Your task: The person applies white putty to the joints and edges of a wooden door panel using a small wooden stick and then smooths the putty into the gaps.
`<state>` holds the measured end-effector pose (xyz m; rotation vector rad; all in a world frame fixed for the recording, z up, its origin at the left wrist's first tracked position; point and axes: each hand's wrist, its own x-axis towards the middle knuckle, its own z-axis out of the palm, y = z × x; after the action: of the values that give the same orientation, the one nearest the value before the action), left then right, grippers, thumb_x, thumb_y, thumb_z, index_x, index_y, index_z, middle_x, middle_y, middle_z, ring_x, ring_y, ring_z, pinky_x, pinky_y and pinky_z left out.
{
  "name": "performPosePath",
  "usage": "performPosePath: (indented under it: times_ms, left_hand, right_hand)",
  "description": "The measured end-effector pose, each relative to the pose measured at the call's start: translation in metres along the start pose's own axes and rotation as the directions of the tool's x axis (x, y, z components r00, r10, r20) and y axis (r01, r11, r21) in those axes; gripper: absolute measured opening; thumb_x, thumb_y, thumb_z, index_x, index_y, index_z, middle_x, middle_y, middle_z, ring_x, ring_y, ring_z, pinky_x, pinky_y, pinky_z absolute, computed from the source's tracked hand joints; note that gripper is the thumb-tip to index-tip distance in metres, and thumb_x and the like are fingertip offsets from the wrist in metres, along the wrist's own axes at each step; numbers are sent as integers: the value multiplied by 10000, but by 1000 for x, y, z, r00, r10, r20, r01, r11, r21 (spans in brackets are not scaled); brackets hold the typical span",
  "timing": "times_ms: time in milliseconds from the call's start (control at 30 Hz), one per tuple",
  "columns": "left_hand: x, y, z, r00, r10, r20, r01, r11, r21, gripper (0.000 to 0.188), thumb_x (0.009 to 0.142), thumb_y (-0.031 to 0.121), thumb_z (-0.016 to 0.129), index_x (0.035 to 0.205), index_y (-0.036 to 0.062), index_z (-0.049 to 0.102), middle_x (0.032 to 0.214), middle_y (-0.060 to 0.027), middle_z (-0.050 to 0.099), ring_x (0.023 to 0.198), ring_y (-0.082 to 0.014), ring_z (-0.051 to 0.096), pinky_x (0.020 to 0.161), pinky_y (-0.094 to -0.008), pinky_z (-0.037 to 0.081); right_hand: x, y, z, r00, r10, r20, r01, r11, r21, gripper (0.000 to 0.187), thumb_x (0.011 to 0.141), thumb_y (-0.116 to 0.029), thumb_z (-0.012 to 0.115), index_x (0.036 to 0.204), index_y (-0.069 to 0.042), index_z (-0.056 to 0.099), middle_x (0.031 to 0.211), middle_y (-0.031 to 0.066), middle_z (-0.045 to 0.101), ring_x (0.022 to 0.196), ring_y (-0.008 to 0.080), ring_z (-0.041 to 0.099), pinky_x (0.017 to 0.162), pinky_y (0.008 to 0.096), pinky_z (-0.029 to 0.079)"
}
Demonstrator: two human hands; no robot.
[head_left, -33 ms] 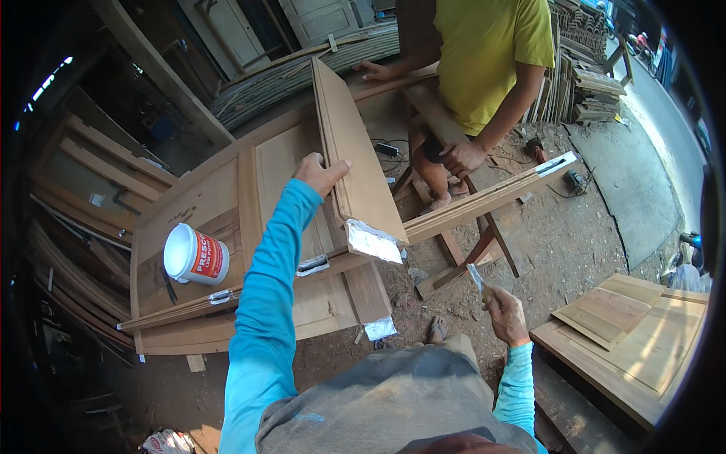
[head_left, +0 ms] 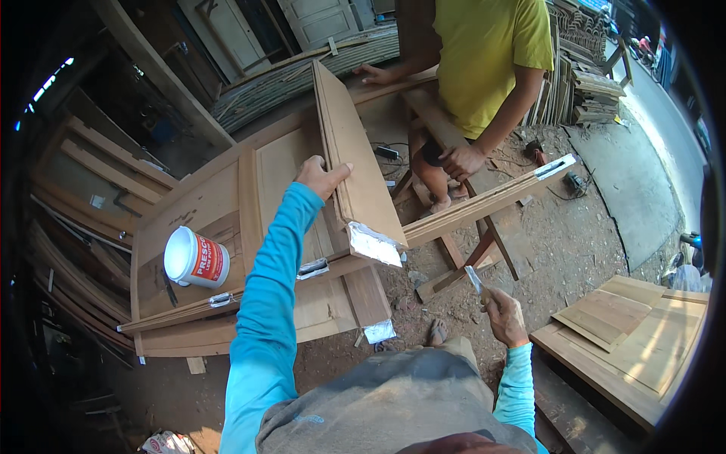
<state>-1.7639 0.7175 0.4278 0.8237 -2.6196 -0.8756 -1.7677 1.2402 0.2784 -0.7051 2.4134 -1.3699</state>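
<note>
My left hand (head_left: 324,178) is closed round the grooved edge of a wooden board (head_left: 364,166), which stands tilted up. The board's near end is smeared with white paste. Out to the right, apart from the wood, my right hand (head_left: 507,316) grips a small tool like a putty knife (head_left: 475,280) with a narrow, pale-smeared blade. Beneath the board runs a long wooden rail (head_left: 484,198) with white-edged slots. A white tub (head_left: 180,256) with a red label sits on the door panel (head_left: 193,181) at left.
Across from me, a person in a yellow shirt (head_left: 491,64) rests a hand on a wooden trestle (head_left: 431,117). Door panels (head_left: 643,333) are stacked at right. Cords and a power tool (head_left: 576,184) lie on the dirt floor. A wooden post (head_left: 162,72) slants at upper left.
</note>
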Motion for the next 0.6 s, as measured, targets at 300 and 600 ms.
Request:
performPosePath:
  times_ms: [300,600]
  left_hand:
    - [6,32,29,999,7,-35,-8,1000,-25,1123,810,576,793,1533,-187,397,1501,-404,518,1430,-476,520,1234,-469,384]
    - [23,64,60,850,506,-145,-509,860,13,370,927,376,687,1188,139,800,1573,-267,509,1509,-498,388,1256,-579,290]
  right_hand:
    - [17,-24,-12,998,17,60,-19,999,40,316,992,-71,576,1269,11,704,993,212,753,846,317,778,786,427,595]
    - [7,5,-28,995,92,-43,-89,993,74,254,1036,-82,599,1228,48,703,910,163,743,818,239,773,760,391,598]
